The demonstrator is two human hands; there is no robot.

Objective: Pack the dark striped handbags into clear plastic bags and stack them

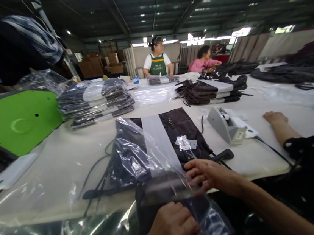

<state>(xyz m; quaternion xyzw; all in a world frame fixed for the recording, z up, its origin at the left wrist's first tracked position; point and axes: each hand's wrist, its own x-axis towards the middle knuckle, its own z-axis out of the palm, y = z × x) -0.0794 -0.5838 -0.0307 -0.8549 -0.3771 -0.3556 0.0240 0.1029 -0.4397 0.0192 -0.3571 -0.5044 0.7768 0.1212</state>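
A dark brown leather-like bag [178, 120] lies flat on the table, with a white strip [156, 133] around its middle. It has a small buckle and a hang tag [183, 143]. A clear plastic bag [132, 151] covers its left part and hangs over the table's front edge. Close to my body, my left hand [174, 224] is closed, gripping the plastic bag. My right hand [206, 174] is at the brown bag's lower right, fingers stretched and apart, against the plastic's edge. A dark strap end [226, 155] sticks out beyond that hand.
Stacked wrapped bags [94, 100] stand back left, beside a green-sided machine [20, 119]. Flat plastic bags [154, 95] and unwrapped brown bags [213, 89] lie farther back. A grey tag device [225, 126] sits right, near a co-worker's hand [275, 118]. Two people work across the table.
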